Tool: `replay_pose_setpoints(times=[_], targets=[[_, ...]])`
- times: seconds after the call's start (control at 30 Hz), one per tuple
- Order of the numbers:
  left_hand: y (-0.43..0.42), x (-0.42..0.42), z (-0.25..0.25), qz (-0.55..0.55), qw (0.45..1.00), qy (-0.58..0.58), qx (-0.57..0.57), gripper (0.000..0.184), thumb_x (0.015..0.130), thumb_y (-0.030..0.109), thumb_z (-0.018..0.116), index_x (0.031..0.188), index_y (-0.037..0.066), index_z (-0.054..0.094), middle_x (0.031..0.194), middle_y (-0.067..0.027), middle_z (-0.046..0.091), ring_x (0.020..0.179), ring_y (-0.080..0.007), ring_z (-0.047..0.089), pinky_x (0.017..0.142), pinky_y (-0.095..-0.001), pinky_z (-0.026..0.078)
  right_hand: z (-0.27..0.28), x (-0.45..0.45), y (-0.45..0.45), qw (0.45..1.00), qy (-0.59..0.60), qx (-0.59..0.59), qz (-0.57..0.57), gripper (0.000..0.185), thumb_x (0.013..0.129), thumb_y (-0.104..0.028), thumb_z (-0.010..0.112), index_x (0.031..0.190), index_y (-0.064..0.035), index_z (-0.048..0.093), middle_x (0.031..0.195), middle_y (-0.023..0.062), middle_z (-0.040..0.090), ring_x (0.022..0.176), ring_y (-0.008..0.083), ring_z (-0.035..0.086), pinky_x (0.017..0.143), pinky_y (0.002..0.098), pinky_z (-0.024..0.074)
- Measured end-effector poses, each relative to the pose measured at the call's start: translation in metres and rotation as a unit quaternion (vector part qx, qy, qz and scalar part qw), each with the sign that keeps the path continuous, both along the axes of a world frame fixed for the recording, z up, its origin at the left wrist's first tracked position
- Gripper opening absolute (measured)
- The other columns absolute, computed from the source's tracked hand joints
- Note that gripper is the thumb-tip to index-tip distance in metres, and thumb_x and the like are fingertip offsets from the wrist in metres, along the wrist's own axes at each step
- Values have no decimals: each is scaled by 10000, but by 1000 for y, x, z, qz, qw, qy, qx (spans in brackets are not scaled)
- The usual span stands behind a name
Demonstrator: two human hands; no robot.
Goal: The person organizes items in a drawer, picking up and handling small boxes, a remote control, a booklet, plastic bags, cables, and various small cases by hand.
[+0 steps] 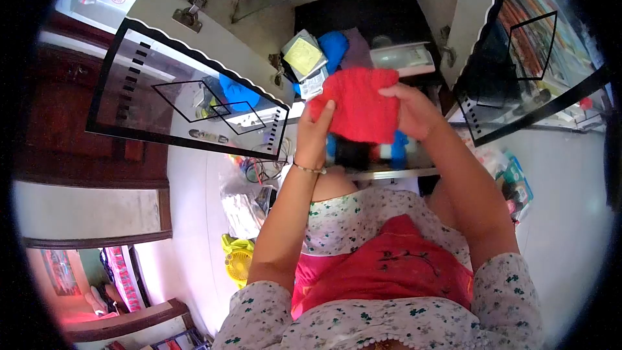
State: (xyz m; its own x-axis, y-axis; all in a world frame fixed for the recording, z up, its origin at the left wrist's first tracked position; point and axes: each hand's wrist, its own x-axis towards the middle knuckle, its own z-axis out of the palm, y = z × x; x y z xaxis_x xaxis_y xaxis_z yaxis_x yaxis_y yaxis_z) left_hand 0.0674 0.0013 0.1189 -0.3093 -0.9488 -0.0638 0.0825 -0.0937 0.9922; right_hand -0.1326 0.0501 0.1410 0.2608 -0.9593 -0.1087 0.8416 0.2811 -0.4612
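Note:
A red fuzzy cloth (363, 107) is spread between my hands in front of the open cabinet. My left hand (315, 131) pinches its left side, thumb on top. My right hand (413, 111) grips its upper right edge with the thumb over the fabric. Behind the cloth, on the cabinet's dark shelf, are a yellow-topped packet (304, 56), a blue item (333, 50), a purple-grey cloth (356, 50) and a clear-lidded box (403, 58). Across my lap lies a red cloth with a dark print (402, 266). Blue and black items show partly below the held cloth.
Glass cabinet doors stand open at left (188, 94) and right (538, 45). Cables (262, 170), plastic bags (241, 204) and a yellow fan (238, 263) are on the floor at left. More packages (515, 185) lie at right.

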Motion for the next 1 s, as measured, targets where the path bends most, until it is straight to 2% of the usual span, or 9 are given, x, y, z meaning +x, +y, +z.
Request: replay_pose_setpoints(times=[0.07,0.13,0.27,0.5,0.67,0.73,0.8,0.87,1.0], targets=[[-1,-1,5,27,999,39,15,312,903,243,470,1145,45,478,1084,-60,560,964,-149,546,835,-287,434,2,-1,1,996,80,1,-50,373,827,-168,542,1148,5,462,1105,113,561,1009,205,556,904,354,419],[-2,3,10,39,973,212,78,303,906,238,460,1141,48,483,1107,-73,555,996,-175,545,853,-322,439,-5,-5,-4,993,98,-3,-60,378,832,-191,548,1145,3,464,1101,109,562,1006,203,556,897,353,422],[-4,4,14,37,960,260,97,304,910,243,444,1149,57,473,1121,-79,551,1012,-195,542,862,-343,441,-7,-2,-8,987,138,13,-86,381,839,-215,553,1146,-6,466,1098,98,561,1006,204,553,882,351,424],[-3,6,11,42,966,241,89,311,914,251,434,1148,49,468,1130,-88,543,1034,-197,526,874,-341,428,-9,1,-12,982,154,7,-107,377,819,-195,583,1135,-20,478,1066,84,574,976,197,559,860,346,428],[5,23,10,68,973,209,65,260,911,204,455,1094,27,508,1045,-65,571,913,-148,557,796,-278,443,4,17,-10,949,275,92,-123,359,793,-204,617,1094,-35,518,1049,77,584,981,185,556,844,347,437],[15,52,3,106,977,169,68,248,904,212,474,1054,25,541,975,-25,578,850,-104,539,757,-247,433,-13,16,-12,940,316,83,-95,321,794,-213,613,1072,-67,548,942,34,589,812,132,552,698,283,455],[23,91,-10,111,994,1,-9,247,896,228,496,1021,27,566,914,12,569,815,-65,499,735,-217,413,-18,13,-13,922,374,77,-61,286,818,-206,579,1078,-88,555,842,2,565,661,80,482,584,211,410],[42,138,-11,138,987,-78,0,259,892,239,502,1016,25,577,885,27,566,795,-53,488,725,-201,405,-22,7,-11,926,359,75,-84,311,836,-234,576,1106,-83,543,873,7,571,700,82,499,599,204,406],[77,231,-39,259,956,67,120,290,893,224,494,1100,23,524,998,-51,582,868,-128,570,735,-238,473,-47,-19,-11,943,312,77,-83,331,836,-234,587,1122,-76,533,899,10,567,737,86,499,613,224,402]])
